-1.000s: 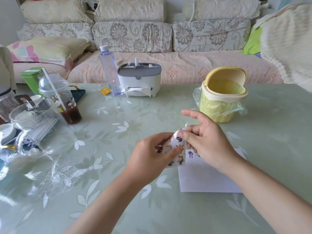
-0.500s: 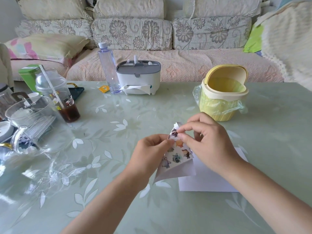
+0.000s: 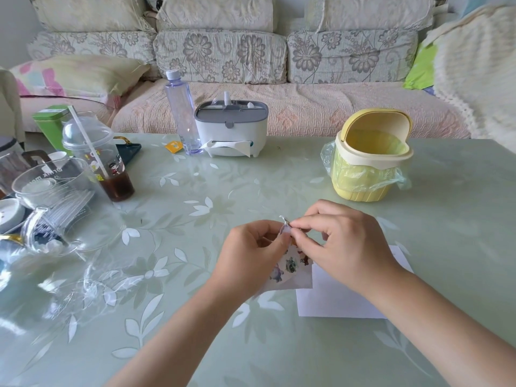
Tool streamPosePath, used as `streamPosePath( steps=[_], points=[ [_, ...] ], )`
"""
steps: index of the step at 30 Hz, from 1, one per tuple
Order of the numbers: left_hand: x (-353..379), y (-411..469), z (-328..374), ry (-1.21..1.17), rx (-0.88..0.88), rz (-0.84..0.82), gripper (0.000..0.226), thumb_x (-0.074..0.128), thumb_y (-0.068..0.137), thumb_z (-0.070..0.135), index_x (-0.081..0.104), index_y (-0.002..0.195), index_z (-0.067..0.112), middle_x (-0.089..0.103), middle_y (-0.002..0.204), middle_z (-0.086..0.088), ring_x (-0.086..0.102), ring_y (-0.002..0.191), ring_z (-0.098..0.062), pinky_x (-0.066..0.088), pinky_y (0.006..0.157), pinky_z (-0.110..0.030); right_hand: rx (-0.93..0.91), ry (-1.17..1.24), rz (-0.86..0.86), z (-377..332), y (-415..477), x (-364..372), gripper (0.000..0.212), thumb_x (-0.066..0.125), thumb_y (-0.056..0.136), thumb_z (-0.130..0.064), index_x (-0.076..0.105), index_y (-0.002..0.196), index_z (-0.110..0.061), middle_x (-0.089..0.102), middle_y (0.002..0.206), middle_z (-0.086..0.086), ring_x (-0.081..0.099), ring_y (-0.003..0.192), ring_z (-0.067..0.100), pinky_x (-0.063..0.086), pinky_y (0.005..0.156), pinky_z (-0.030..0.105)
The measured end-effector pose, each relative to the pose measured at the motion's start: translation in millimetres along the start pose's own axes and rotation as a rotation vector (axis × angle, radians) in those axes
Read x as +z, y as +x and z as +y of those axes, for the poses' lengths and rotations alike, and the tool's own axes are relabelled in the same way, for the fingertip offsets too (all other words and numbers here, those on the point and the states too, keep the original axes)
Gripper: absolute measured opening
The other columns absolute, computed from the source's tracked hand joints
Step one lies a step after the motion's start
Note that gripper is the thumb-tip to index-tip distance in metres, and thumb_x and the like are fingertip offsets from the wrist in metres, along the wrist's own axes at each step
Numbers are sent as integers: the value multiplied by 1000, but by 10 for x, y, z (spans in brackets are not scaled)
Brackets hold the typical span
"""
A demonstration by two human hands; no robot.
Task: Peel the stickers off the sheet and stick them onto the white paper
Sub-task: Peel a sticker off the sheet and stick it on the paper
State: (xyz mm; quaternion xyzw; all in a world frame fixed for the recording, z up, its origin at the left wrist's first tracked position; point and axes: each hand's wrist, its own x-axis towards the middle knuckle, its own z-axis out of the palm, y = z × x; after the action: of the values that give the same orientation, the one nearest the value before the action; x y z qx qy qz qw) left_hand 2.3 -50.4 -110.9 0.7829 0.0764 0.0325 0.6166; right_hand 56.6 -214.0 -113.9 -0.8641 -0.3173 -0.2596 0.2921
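Hands meet low over the tabletop [image 3: 195,275], both forearms reaching in from the near edge. Left hand [image 3: 251,252] curls its fingers and pinches the sheet [image 3: 290,269] near its top; right hand [image 3: 349,247] pinches the sheet's top corner between thumb and forefinger, its other fingers bent. The sheet (cartoon stickers facing up) hangs over the left edge of the paper [image 3: 335,300], which lies flat under the right wrist. Beyond stand a yellow bin [image 3: 368,163], tissue box [image 3: 231,129], bottle [image 3: 181,115] and cup [image 3: 103,160], with a floral sofa [image 3: 223,57] behind.
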Motion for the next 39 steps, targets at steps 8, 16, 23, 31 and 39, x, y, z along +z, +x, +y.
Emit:
streamPosePath(
  steps=[8,16,23,31,39],
  points=[
    [27,-5,29,18,8,28,16,67,93,29,76,80,28,73,72,0,62,62,-14,49,62,-27,82,50,22,-20,-9,9,10,77,82,-28,75,74,-32,61,73,-17,50,53,10,40,46,26],
    [11,-19,62,10,-32,-38,17,67,93,35,75,83,25,73,74,-2,64,60,-16,50,61,-27,-108,-108,89,16,13,-28,10,66,91,-24,69,82,-22,61,81,-11,33,55,5,31,47,21],
    [-93,8,34,329,123,-69,15,60,93,35,71,83,33,64,70,24,55,56,-7,45,54,-27,-379,-231,84,104,64,-41,15,64,94,-18,73,81,-16,61,78,-2,54,60,20,42,49,33],
    [-128,16,17,511,281,48,12,52,87,42,63,80,43,60,84,18,56,72,-8,49,63,-29,-421,-356,115,38,93,-20,19,57,98,-14,69,83,-13,56,73,2,51,56,24,41,46,38],
    [-148,7,10,562,294,8,11,56,88,40,63,79,42,59,86,22,58,72,-11,47,60,-28,-443,-333,148,44,61,-15,16,61,94,-11,74,85,-14,56,68,1,48,54,24,39,45,36]
  ],
)
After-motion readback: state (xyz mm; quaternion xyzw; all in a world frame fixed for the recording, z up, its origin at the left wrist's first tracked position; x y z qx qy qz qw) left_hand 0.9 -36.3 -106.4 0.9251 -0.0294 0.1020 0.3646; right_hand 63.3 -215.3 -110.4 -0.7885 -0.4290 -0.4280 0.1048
